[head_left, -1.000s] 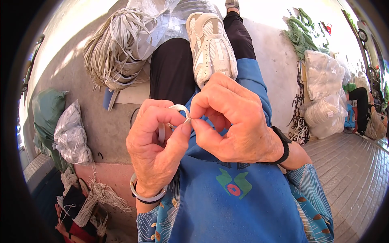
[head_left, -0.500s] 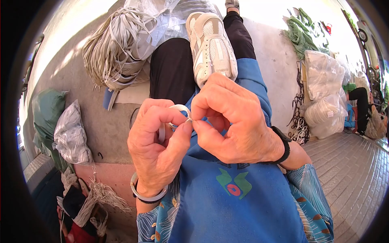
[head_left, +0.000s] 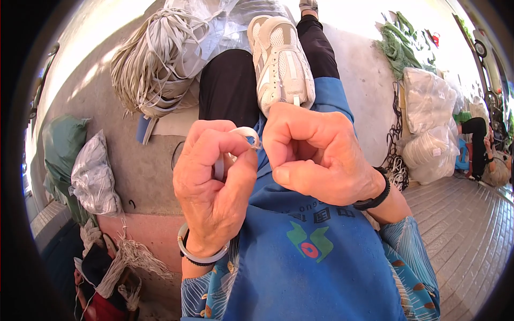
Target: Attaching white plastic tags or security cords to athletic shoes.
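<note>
A pale flat shoelace (head_left: pixel 248 132) curls in a small loop over the fingertips of my left hand (head_left: pixel 210 184), which pinches it between thumb and forefinger. Part of the lace also shows inside the curled fingers. Just to the right, my right hand (head_left: pixel 324 155) is closed, thumb pressed toward the bent fingers; anything in it is hidden. A small gap separates the two hands. Beyond them a white and beige sneaker (head_left: pixel 278 59) rests on my lap, sole side away, its near end partly covered by my right hand.
At the far left hangs a thick bundle of pale laces (head_left: pixel 152 67). Clear plastic bags (head_left: pixel 428 99) and green netting (head_left: pixel 399 45) lie to the right, with dark cords beside them. A plastic-wrapped pack (head_left: pixel 96 176) and green bag (head_left: pixel 64 144) stand left. Another person sits at far right.
My hands have drawn apart; they met at the lace before. My right hand has shifted right and closed more, while my left still pinches the looped lace.
</note>
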Tool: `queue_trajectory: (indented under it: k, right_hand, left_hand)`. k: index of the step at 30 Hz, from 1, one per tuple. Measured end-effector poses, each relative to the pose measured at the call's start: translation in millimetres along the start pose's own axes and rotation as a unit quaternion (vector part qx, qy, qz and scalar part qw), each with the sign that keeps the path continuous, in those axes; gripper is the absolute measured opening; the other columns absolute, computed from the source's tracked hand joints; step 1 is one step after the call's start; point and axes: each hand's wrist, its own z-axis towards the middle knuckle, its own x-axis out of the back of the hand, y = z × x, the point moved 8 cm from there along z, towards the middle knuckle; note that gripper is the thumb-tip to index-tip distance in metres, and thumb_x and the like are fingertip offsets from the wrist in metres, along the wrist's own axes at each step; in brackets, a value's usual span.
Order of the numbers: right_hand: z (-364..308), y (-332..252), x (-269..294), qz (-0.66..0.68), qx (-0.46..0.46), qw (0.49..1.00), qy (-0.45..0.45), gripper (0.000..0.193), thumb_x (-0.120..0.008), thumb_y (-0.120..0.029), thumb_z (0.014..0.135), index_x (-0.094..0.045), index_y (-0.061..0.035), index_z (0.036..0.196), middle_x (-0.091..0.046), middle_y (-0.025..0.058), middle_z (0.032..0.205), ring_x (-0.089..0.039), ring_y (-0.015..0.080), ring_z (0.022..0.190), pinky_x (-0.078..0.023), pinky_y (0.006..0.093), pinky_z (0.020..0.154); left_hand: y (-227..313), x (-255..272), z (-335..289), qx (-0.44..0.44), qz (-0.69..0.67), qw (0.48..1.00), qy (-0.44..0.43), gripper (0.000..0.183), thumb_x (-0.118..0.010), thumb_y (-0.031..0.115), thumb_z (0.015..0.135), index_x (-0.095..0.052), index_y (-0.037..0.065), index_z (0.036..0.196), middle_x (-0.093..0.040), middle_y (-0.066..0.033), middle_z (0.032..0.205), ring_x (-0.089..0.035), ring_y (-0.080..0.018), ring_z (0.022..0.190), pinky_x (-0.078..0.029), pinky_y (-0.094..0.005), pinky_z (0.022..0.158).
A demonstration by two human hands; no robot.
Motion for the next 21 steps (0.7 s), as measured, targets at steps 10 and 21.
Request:
queue_trajectory:
  k: [10,21]
  right_hand:
    - [-3.7,-25.0,-2.1,-0.205,0.167,0.959,0.105,0.015,-0.062,0.01,0.068,-0.059,-0.002,0.076,-0.052,0.0023,0.078,-0.04,0.0011,0.051,-0.03,0.018,0.044]
    - [-5.0,-31.0,-11.5,-0.28,0.245,0.918,0.138,0.019,-0.066,0.009,0.061,-0.062,-0.0042,0.075,-0.055,0.003,0.074,-0.04,0.0053,0.045,-0.031,0.0211,0.039]
  left_hand:
    - [-21.8,6.1,-6.0,0.184,-0.2,0.962,-0.001,0.006,-0.059,0.005,0.084,-0.057,-0.001,0.083,-0.054,-0.0016,0.087,-0.039,0.0003,0.055,-0.03,-0.0139,0.049]
    - [-10.2,10.0,-9.3,0.11,-0.108,0.988,0.008,0.009,-0.063,-0.004,0.076,-0.057,0.002,0.08,-0.053,-0.0027,0.091,-0.04,-0.0024,0.064,-0.03,-0.0166,0.056]
